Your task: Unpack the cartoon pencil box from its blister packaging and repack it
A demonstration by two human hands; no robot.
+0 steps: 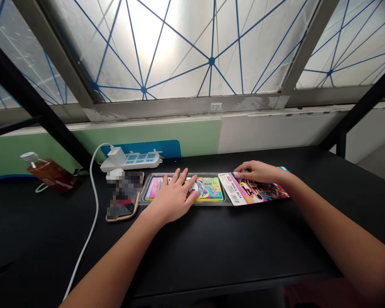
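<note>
Left hand [175, 197]: flat on the pencil box, fingers spread, grip open.
Right hand [255, 172]: fingers slightly curled on top of the printed card; thumb hidden, so whether the grip is closed on the card cannot be told.
Pencil box [208, 189]: multicoloured printed lid, lying flat in the tray, under the left hand's palm and fingers, on the tabletop.
Clear plastic tray [143, 197]: shallow moulded tray, holding the pencil box, lying flat.
Printed card [259, 190]: pink and multicoloured, with "PENCIL BOX" lettering and a barcode [234, 193]; lying at the tray's right end, under the right hand.
Tabletop [244, 248]: black, carrying all items listed.
Phone [123, 196]: screen pixelated, tan case, just left of the tray.
White plug [114, 174]: lying just above the phone.
Power strip [131, 161]: white, with blue socket panels, at the tabletop's back edge.
Adapter [117, 155]: white, plugged into the strip.
Cable [94, 214]: white, running from the adapter down past the tabletop's front edge.
Bottle [49, 173]: amber liquid, white cap, lying on its side at far left.
Plastic cup [216, 108]: clear, standing on the window ledge.
Window [179, 47]: frosted panes crossed by blue lines, behind the tabletop.
Wall [147, 132]: green and white, below the window.
</note>
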